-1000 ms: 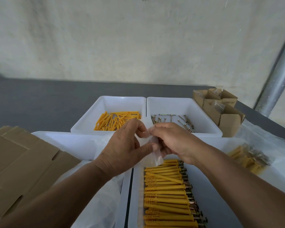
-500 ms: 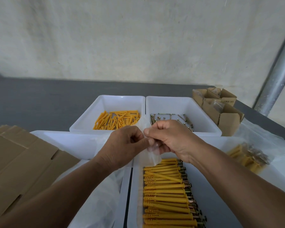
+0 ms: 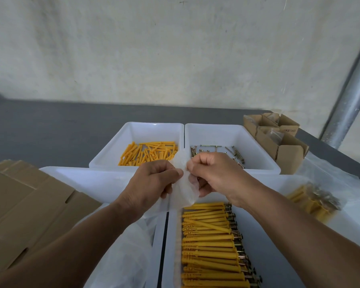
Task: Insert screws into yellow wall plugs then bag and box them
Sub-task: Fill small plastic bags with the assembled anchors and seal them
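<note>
Both hands are up at the centre of the view, knuckle to knuckle. The left hand point(image 3: 152, 183) has its fingers curled, thumb and forefinger pinching one edge of the small clear plastic bag point(image 3: 183, 191). The right hand point(image 3: 214, 175) is curled the same way and pinches the opposite edge at the bag's mouth. The bag hangs limp between them, looking empty, with its lower end just above the far end of the row of long yellow wall plugs with screws fitted point(image 3: 210, 242). That row lies in the near white plastic tray point(image 3: 268, 246) at six o'clock. At twelve o'clock sit two white bins side by side. The left white bin point(image 3: 133, 129) holds loose short yellow plugs point(image 3: 150, 152). The right white bin point(image 3: 227, 132) holds loose brass-coloured screws point(image 3: 236, 151). At two o'clock, small open brown cardboard boxes point(image 3: 287, 154) stand on the grey table point(image 3: 50, 132). At three o'clock a filled clear bag of plugs and screws point(image 3: 312, 202) lies on plastic. At nine o'clock, flat brown cardboard sheets point(image 3: 19, 204) are stacked.
</note>
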The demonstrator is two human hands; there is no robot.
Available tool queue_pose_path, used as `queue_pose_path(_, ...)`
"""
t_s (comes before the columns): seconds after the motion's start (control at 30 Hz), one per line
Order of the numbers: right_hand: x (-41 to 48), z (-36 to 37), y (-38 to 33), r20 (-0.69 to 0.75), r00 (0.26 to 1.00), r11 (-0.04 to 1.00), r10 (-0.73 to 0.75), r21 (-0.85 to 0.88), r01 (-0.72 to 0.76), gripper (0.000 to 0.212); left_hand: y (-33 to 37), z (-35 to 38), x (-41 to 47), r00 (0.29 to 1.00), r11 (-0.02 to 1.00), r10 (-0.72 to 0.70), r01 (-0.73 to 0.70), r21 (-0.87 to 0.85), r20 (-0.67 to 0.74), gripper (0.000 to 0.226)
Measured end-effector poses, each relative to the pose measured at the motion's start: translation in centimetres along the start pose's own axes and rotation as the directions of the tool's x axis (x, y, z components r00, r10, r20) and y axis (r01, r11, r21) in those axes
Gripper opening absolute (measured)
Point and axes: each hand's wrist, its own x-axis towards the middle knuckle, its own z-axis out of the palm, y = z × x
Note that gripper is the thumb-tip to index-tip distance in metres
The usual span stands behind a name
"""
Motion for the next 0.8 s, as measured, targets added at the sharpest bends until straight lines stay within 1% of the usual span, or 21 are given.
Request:
queue_pose_path(0.07, -0.07, 0.02, 0.06, -0.063, 0.994, 0.975, -0.085, -0.212, 0.070, 0.002, 0.00, -0.01, 0.02, 1.000, 1.000, -0.015, 0.015, -0.026, 0.000, 0.037)
queue_pose_path(0.13, -0.19, 0.04, 0.06, -0.080, 0.981, 0.927, -0.177, -0.348, 0.139, 0.012, 0.06, 0.03, 0.01, 1.000, 0.999, -0.016, 0.016, -0.038, 0.000, 0.038)
queue_pose_path(0.2, -0.41, -0.02, -0.21, -0.045, 0.969, 0.900, -0.244, -0.384, 0.208, 0.018, 0.12, 0.06, 0.00, 1.000, 0.999, -0.016, 0.015, -0.045, -0.007, 0.039)
queue_pose_path(0.27, -0.65, -0.14, -0.49, 0.010, 0.960, 0.880, -0.281, -0.397, 0.261, 0.019, 0.13, 0.08, 0.04, 1.000, 0.999, -0.018, 0.017, -0.050, -0.018, 0.041)
queue_pose_path(0.3, -0.75, -0.18, -0.59, 0.035, 0.960, 0.873, -0.277, -0.408, 0.267, 0.020, 0.13, 0.07, 0.04, 1.000, 0.999, -0.020, 0.019, -0.051, -0.023, 0.042)
queue_pose_path(0.37, -0.88, -0.25, -0.70, 0.073, 0.972, 0.876, -0.224, -0.422, 0.234, 0.020, 0.14, 0.14, 0.03, 0.999, 0.999, -0.021, 0.019, -0.051, -0.029, 0.042)
queue_pose_path(0.47, -0.82, -0.33, -0.64, 0.133, 0.986, 0.921, -0.098, -0.364, 0.141, 0.016, 0.12, 0.20, 0.01, 0.999, 0.999, -0.013, 0.011, -0.052, -0.030, 0.040)
queue_pose_path(0.53, -0.64, -0.43, -0.51, 0.138, 0.990, 0.954, -0.038, -0.289, 0.077, 0.015, 0.18, 0.24, -0.06, 0.999, 0.999, 0.026, -0.027, -0.027, -0.027, 0.033)
queue_pose_path(0.6, -0.42, -0.53, -0.34, 0.113, 0.994, 0.977, 0.005, -0.211, 0.019, 0.017, 0.24, 0.31, -0.20, 0.996, 0.996, 0.084, -0.084, 0.027, -0.011, 0.023)
queue_pose_path(0.7, -0.14, -0.60, -0.18, 0.087, 0.995, 0.990, 0.048, -0.139, -0.036, 0.019, 0.10, 0.50, -0.31, 0.989, 0.984, 0.146, -0.148, 0.100, 0.022, 0.016)
queue_pose_path(0.77, -0.04, -0.62, -0.12, 0.086, 0.994, 0.995, 0.066, -0.081, -0.059, 0.021, -0.01, 0.54, -0.24, 0.991, 0.985, 0.134, -0.135, 0.107, 0.018, 0.015)
queue_pose_path(0.8, -0.01, -0.64, -0.11, 0.086, 0.994, 0.996, 0.072, -0.053, -0.067, 0.023, -0.06, 0.52, -0.20, 0.993, 0.990, 0.115, -0.115, 0.083, 0.005, 0.015)
